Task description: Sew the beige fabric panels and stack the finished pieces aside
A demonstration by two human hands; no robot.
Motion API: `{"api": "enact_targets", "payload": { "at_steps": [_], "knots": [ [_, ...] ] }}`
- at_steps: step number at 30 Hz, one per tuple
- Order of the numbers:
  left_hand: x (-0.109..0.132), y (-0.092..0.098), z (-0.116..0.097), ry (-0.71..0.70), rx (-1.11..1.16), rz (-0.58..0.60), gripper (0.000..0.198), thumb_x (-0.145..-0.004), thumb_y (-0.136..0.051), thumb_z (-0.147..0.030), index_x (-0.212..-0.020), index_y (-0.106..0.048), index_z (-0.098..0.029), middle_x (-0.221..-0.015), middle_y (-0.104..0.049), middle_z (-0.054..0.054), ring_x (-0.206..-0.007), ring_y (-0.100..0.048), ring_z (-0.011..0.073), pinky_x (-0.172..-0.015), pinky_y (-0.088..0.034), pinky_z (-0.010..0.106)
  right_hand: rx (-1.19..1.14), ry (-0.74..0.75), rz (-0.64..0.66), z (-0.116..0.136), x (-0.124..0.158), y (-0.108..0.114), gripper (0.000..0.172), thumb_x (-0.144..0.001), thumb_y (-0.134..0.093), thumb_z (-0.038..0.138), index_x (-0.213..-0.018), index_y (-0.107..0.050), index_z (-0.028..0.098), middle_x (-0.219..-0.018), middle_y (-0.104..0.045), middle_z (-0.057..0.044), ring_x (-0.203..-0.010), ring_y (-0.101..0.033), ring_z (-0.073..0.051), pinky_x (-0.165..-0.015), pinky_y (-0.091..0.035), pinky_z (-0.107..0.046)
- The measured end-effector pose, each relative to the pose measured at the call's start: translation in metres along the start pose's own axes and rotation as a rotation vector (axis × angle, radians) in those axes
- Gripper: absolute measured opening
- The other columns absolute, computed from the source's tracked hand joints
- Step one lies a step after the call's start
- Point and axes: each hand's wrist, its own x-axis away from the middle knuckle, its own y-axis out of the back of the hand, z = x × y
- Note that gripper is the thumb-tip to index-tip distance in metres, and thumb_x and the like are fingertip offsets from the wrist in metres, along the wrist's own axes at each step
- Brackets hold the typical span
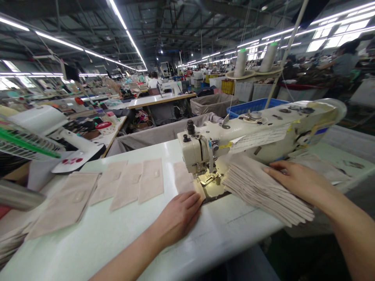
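My left hand [183, 212] lies on the pale worktable just left of the needle area, its fingers together and bent down over the near edge of a beige fabric piece [182, 175]. That piece runs beside the presser foot [208, 178] of a cream sewing machine [254, 132]. To the right of the needle, a fanned stack of beige fabric pieces [263, 191] hangs partly over the table's front edge. My right hand [295, 179] is closed on the stack's far right side, thumb on top, with the other fingers partly hidden.
Several beige pieces with small tabs [150, 179] lie spread on the worktable [129, 234] to the left. A white fan [38, 132] stands at the left edge. Thread cones [240, 62] rise above the machine, with a blue basket [258, 105] behind it.
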Motion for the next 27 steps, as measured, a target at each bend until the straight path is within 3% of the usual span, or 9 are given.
{"api": "enact_targets", "payload": {
  "at_steps": [7,16,23,27],
  "knots": [
    [-0.006,0.0,0.012,-0.001,-0.012,-0.022,0.029,-0.1,-0.043,-0.019,-0.124,-0.058,-0.012,-0.119,-0.067,0.014,-0.113,-0.062,0.0273,-0.096,-0.057,0.044,-0.086,0.014,-0.047,-0.002,-0.006,0.003,0.045,-0.088,-0.046,0.055,-0.104,-0.071,0.021,-0.108,-0.073,-0.012,-0.094,-0.067,-0.032,-0.078,-0.045,-0.039],
    [-0.012,0.0,0.028,0.005,-0.006,-0.033,0.03,-0.101,-0.042,-0.02,-0.124,-0.059,-0.013,-0.119,-0.067,0.013,-0.113,-0.062,0.0253,-0.098,-0.056,0.042,-0.289,-0.015,-0.043,-0.002,0.002,0.025,0.053,-0.072,-0.05,0.073,-0.078,-0.071,0.024,-0.068,-0.068,-0.002,-0.066,-0.062,-0.023,-0.057,-0.041,-0.031],
    [-0.02,0.006,0.036,0.015,0.018,-0.052,0.031,-0.102,-0.038,-0.021,-0.123,-0.061,-0.014,-0.119,-0.067,0.013,-0.113,-0.062,0.0241,-0.098,-0.056,0.041,-0.436,0.105,0.006,-0.006,0.013,0.041,0.05,-0.07,-0.059,0.074,-0.073,-0.072,0.025,-0.077,-0.069,-0.001,-0.079,-0.063,-0.025,-0.07,-0.043,-0.033],
    [-0.023,0.008,0.041,0.013,0.006,-0.054,0.032,-0.102,-0.039,-0.022,-0.122,-0.062,-0.014,-0.12,-0.067,0.012,-0.114,-0.062,0.0244,-0.1,-0.055,0.042,-0.455,0.131,-0.011,-0.006,0.02,0.052,0.065,-0.064,-0.056,0.089,-0.07,-0.073,0.026,-0.079,-0.07,-0.003,-0.079,-0.064,-0.026,-0.071,-0.044,-0.035]
  ]
}}
